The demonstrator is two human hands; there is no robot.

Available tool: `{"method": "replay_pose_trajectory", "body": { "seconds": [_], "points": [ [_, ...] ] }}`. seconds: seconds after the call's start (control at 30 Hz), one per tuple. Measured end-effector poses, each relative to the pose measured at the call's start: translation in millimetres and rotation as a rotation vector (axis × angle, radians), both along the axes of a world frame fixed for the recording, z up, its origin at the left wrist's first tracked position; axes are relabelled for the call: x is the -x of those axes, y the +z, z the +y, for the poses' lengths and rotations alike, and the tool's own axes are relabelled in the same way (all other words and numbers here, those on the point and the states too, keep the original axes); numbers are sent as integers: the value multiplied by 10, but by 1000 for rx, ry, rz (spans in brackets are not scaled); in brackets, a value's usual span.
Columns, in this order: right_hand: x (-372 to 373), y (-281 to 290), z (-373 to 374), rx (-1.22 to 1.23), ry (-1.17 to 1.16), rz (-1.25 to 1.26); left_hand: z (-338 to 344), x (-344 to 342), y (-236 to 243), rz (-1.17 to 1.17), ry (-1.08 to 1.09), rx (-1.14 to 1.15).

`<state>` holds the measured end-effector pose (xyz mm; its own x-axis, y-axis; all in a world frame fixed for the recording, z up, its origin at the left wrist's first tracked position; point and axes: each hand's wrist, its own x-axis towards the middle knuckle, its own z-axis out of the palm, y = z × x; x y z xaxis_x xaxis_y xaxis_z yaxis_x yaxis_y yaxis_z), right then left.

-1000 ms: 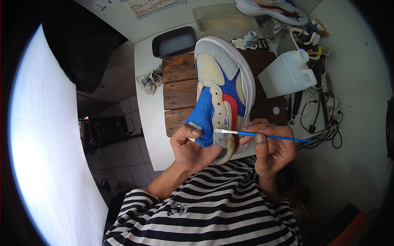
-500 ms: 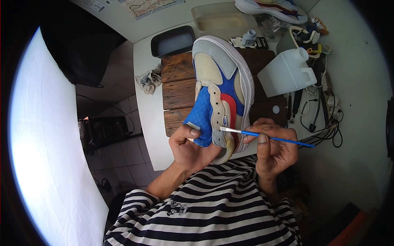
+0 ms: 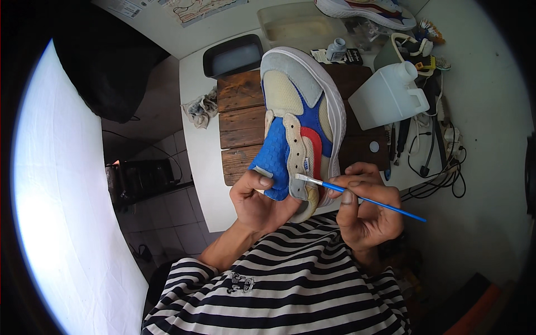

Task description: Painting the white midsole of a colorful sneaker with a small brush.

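Blue, cream and grey panels make up the shoe [image 3: 312,118], which is held above the wooden board [image 3: 240,128]; whether its sole rests there I cannot tell. It should be fairly light, with a soft upper that gives under pressure and a stiffer, grippier white sole [image 3: 339,106]. Good places to hold it are the opening and the sole edge. The left hand [image 3: 258,202] grips it at the opening, thumb over the blue tongue [image 3: 273,153], other fingers partly hidden. The right hand [image 3: 371,212] pinches a slim brush [image 3: 330,186], light and easily tilted, its bristles at the greyish lower end of the eyelet strip [image 3: 293,137].

Toe away from the wearer, heel toward the striped shirt [image 3: 279,268], the shoe's long axis leans slightly left at the toe; the brush crosses it, bristles left, handle end right and nearer the body
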<state>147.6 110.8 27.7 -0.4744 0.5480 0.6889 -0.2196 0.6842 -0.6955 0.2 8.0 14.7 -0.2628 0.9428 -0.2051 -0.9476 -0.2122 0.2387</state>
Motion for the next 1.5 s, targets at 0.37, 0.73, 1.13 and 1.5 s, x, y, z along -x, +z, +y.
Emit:
{"method": "replay_pose_trajectory", "body": {
  "seconds": [0.37,0.73,1.13,1.5],
  "points": [
    [9,-13,-4,51,4,21,-21,8,-96,-11,-25,-91],
    [6,-2,-27,105,-26,33,-24,8,-51,-15,-16,-55],
    [45,-10,-15,76,8,41,-95,29,-179,1,-19,-22],
    [-138,-360,555,120,-393,-180,-33,108,-121,-104,34,-114]
  ]
}}
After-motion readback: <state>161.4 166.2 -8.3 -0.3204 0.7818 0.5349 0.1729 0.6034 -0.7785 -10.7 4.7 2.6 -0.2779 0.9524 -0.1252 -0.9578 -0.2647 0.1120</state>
